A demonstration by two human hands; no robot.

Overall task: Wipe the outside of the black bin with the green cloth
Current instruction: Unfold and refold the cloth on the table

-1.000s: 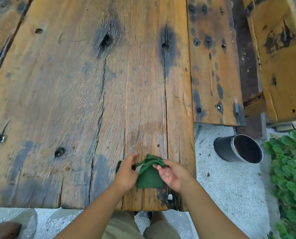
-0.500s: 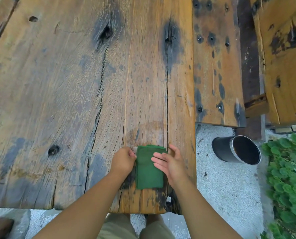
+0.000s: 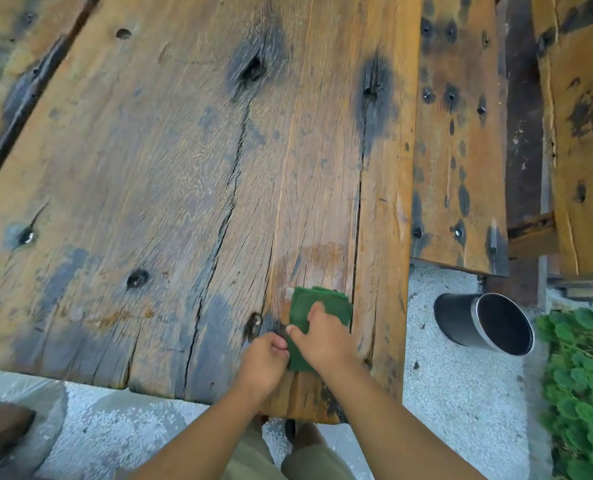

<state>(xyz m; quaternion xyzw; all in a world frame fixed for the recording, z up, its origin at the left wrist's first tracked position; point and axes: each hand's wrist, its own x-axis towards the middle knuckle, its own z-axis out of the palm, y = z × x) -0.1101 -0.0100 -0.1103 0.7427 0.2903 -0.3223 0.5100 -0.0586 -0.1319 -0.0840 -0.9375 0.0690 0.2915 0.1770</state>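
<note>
A folded green cloth (image 3: 326, 306) lies on the weathered wooden table (image 3: 170, 188) near its front right corner. My right hand (image 3: 322, 336) lies over the cloth's near half, thumb at its left edge, fingers curled onto it. My left hand (image 3: 265, 362) sits just left of it, fingers curled and pinching the cloth's lower left edge. The black bin (image 3: 485, 323) stands on the gravel to the right of the table, tilted, its open mouth facing the camera and its dark inside showing. Both hands are well apart from the bin.
A wooden bench (image 3: 457, 140) runs along the table's right side, with a second plank (image 3: 586, 133) beyond it. Green leafy plants (image 3: 586, 382) grow at the right edge beside the bin. Pale gravel (image 3: 461, 403) covers the ground. My legs show below the table edge.
The cloth went from bunched between both hands to flat and folded on the table. Since then my right hand has slid over onto it and my left hand has closed on its left edge.
</note>
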